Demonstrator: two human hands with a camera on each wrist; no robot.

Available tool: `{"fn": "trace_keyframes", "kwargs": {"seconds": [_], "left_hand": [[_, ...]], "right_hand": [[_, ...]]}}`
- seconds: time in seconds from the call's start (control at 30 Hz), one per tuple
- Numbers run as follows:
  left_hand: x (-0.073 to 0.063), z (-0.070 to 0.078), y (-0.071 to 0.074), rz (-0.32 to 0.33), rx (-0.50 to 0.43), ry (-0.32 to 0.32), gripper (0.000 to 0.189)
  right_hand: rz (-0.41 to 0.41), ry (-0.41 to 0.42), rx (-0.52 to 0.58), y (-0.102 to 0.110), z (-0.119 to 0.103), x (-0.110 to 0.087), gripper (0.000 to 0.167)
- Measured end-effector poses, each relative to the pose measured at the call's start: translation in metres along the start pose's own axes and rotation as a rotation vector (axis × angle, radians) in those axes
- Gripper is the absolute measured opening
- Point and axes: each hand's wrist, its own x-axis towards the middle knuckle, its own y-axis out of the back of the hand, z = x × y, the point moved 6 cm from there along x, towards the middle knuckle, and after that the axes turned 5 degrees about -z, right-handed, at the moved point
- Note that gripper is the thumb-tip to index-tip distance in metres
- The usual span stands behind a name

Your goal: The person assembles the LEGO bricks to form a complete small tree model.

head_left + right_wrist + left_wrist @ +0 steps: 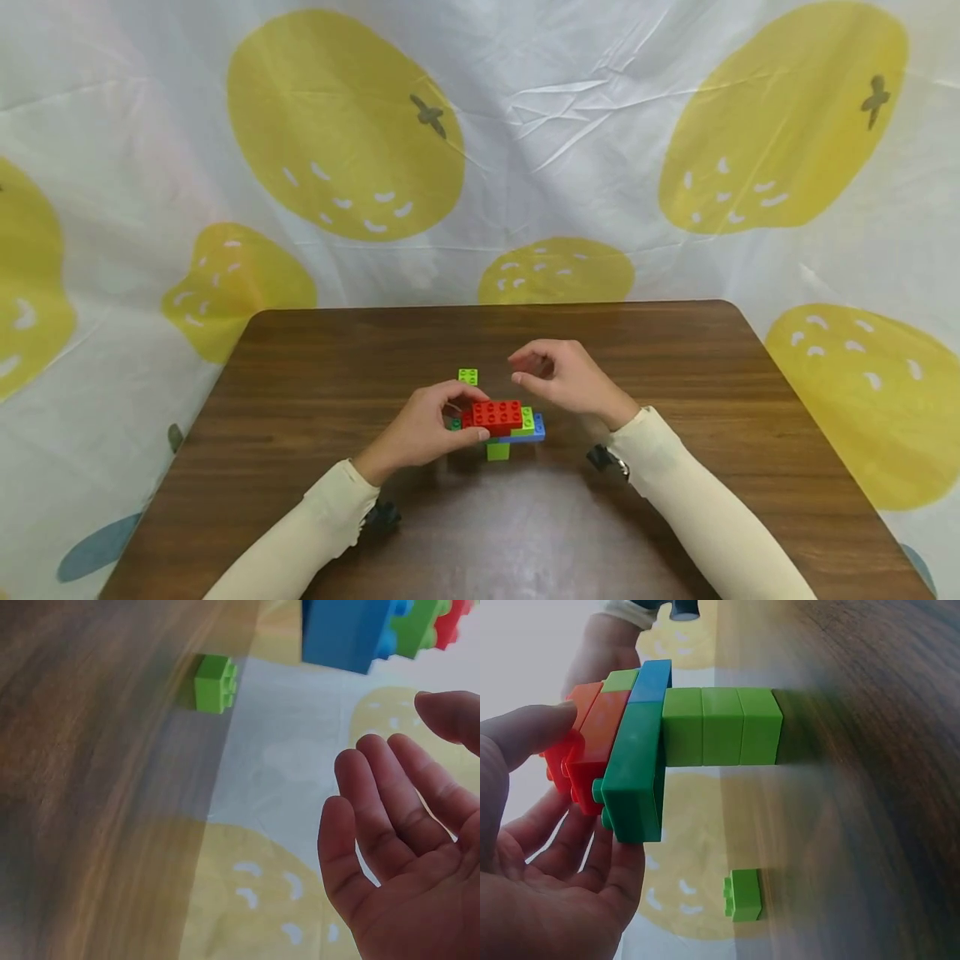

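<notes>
A T-shaped toy brick structure stands on the table: a stem of stacked light green bricks carries a dark green brick and a blue brick side by side. Above these sit red bricks and a light green brick. My left hand grips the topmost red brick, thumb on the near side and fingers behind. To the right, my right hand is raised apart from the structure, fingers loosely bent with nothing between them. In the right wrist view its palm shows bare, below the blue brick's end.
A single light green brick lies on the brown wooden table behind the structure. A white cloth printed with yellow fruit hangs beyond the table's far edge. Dark wrist devices are worn under both cuffs.
</notes>
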Motion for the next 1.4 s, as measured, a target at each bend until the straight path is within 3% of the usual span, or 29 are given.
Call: {"fn": "trace_keyframes", "kwargs": {"seconds": [0.3,0.73,1.07,1.4], "left_hand": [[0.003,-0.001,0.000,0.000,-0.018,0.005,0.040],[0.001,-0.001,0.003,0.016,0.006,-0.012,0.038],[0.002,-0.002,0.003,0.008,0.005,-0.012,0.037],[0.004,-0.002,0.001,-0.006,0.005,-0.003,0.037]], "right_hand": [[-0.064,-0.033,0.012,-0.016,0.019,0.032,0.022],[-0.181,-0.060,-0.076,-0.060,0.033,0.073,0.033],[-0.250,-0.088,-0.117,-0.078,0.044,0.086,0.040],[-0.240,-0.115,-0.139,-0.072,0.046,0.086,0.039]]}}
